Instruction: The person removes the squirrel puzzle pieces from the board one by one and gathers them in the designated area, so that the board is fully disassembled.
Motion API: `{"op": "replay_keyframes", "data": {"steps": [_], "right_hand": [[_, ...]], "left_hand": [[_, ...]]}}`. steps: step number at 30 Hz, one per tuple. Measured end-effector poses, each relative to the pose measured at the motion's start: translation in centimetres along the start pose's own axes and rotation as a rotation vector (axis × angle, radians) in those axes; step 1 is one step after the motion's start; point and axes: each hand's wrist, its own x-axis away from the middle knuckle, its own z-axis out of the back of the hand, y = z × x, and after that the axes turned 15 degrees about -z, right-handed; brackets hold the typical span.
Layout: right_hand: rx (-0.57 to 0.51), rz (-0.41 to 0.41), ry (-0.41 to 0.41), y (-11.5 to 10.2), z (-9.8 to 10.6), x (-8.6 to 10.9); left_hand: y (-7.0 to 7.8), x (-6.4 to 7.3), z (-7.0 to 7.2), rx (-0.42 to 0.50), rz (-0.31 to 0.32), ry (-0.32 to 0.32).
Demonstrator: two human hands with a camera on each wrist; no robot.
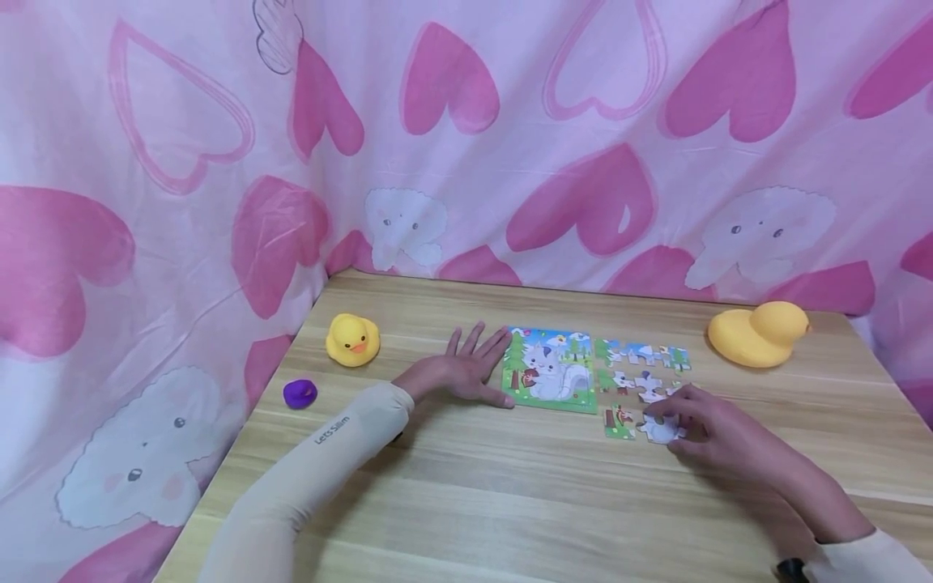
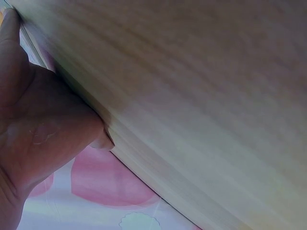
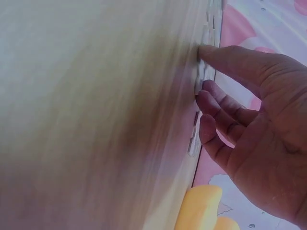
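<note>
A square picture card (image 1: 550,372) with a white cartoon animal lies on the wooden table. My left hand (image 1: 466,374) rests beside it with spread fingers, fingertips at its left edge and the thumb near its lower left corner. To the card's right, several jigsaw pieces (image 1: 619,423) are laid out in loose rows. My right hand (image 1: 717,429), thumb and fingers bent, pinches a jigsaw piece (image 1: 658,430) in the front row. In the right wrist view, the thumb and fingers (image 3: 216,108) meet the thin pieces from either side. The left wrist view shows mostly palm and table.
A yellow rubber duck (image 1: 353,341) and a small purple duck (image 1: 300,393) sit on the left of the wooden table (image 1: 510,502). A larger yellow duck (image 1: 754,336) stands at the back right. A pink heart-patterned curtain (image 1: 452,81) hangs behind and to the left.
</note>
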Motion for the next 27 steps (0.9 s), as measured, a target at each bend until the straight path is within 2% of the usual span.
{"op": "replay_keyframes", "data": {"steps": [9,12,16,20,23,27], "right_hand": [[-0.002,0.009,0.056,-1.8,0.1,-1.4],[-0.051,0.034,0.060,-2.8,-0.3,-2.3],[-0.168,0.074,0.006,-4.1,-1.1,-3.3],[-0.265,0.041,-0.091,-5.4,-1.6,-4.1],[-0.269,-0.002,-0.125,-6.3,-1.8,-4.5],[-0.228,-0.034,-0.124,-7.2,-2.2,-5.2]], "left_hand": [[-0.1,0.1,-0.1,0.008,-0.004,0.005],[0.0,0.1,0.0,0.003,-0.011,0.008],[0.0,0.2,0.0,-0.002,-0.011,0.011],[0.0,0.1,0.0,-0.001,-0.006,0.009],[0.0,0.1,-0.1,-0.002,-0.005,0.007],[0.0,0.1,-0.2,-0.014,-0.003,0.009]]}}
